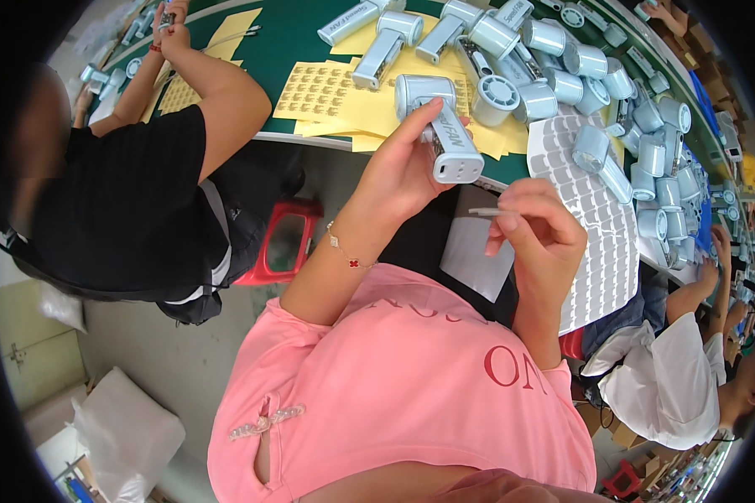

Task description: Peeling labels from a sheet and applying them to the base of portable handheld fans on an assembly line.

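My left hand (pixel 398 168) is wrapped round a light blue handheld fan (pixel 455 141), thumb along its body. The handle end, with a small port, tilts toward me. To the right and slightly lower, my right hand (pixel 547 243) pinches a thin pale strip (pixel 481 211) between thumb and forefinger, apart from the fan. What the strip is, I cannot make out. Beyond my left hand, yellow sheets (pixel 310 90) with rows of small labels lie on the green table (pixel 298 33). A sheet of grey-and-white labels (pixel 591 243) hangs over the table edge beside my right hand.
Many similar fans (pixel 562 63) are heaped at the back and right of the table. A person in black (pixel 126 193) works at my left; another in white (pixel 658 377) sits at the right. A red stool (pixel 289 239) stands at the left. White paper (pixel 476 251) lies below my hands.
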Available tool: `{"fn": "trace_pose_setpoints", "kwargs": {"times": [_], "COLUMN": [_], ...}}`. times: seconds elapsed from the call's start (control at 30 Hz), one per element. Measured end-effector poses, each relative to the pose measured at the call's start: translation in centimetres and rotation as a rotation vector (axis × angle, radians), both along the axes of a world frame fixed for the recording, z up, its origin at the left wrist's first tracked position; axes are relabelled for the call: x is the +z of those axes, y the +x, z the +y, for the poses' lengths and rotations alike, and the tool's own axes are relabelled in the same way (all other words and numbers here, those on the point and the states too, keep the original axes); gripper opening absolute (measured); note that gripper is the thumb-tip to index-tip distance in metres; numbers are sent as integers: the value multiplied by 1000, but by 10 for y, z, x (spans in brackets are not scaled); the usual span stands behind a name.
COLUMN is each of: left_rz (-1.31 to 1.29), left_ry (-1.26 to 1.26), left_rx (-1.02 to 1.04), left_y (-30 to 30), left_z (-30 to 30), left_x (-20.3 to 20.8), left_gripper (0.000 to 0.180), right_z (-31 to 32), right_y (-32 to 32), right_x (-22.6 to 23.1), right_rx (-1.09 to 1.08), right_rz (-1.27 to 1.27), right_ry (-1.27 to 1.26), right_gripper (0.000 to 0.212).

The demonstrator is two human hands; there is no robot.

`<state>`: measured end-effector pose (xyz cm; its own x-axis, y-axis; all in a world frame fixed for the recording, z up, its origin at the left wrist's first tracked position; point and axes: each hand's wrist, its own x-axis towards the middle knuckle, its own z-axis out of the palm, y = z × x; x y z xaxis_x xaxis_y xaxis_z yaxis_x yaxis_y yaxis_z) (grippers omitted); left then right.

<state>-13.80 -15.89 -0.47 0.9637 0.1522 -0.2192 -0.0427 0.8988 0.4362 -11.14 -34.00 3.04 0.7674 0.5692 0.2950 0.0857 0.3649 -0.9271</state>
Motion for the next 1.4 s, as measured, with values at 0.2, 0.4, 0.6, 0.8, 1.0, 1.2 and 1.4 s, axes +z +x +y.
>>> {"fn": "trace_pose_setpoints", "kwargs": {"times": [0.2, 0.4, 0.6, 0.8, 1.0, 1.2, 1.4], "left_rz": [35, 38, 29, 49, 48, 39, 33], "left_ry": [-48, -31, -44, -36, -55, -78, -91], "left_rx": [14, -18, -42, -25, -47, -50, -52], "left_y": [-3, -7, -7, -7, -7, -8, -7], "left_z": [-10, -9, -10, -12, -12, -13, -14], "left_x": [2, 7, 8, 7, 5, 3, 2], "left_gripper": [45, 45, 44, 44, 42, 41, 42], "right_z": [18, 23, 25, 25, 24, 25, 23], "right_y": [-10, -9, -9, -8, -8, -6, -4], "right_x": [6, 8, 6, 6, 4, 0, 5], "right_rx": [-77, -74, -95, -92, -112, -104, -75], "right_rz": [-68, -117, -184, -199, -203, -236, -146], "right_ry": [-107, -119, -121, -125, -138, -129, -133], "right_gripper": [14, 14, 14, 14, 14, 14, 12]}}
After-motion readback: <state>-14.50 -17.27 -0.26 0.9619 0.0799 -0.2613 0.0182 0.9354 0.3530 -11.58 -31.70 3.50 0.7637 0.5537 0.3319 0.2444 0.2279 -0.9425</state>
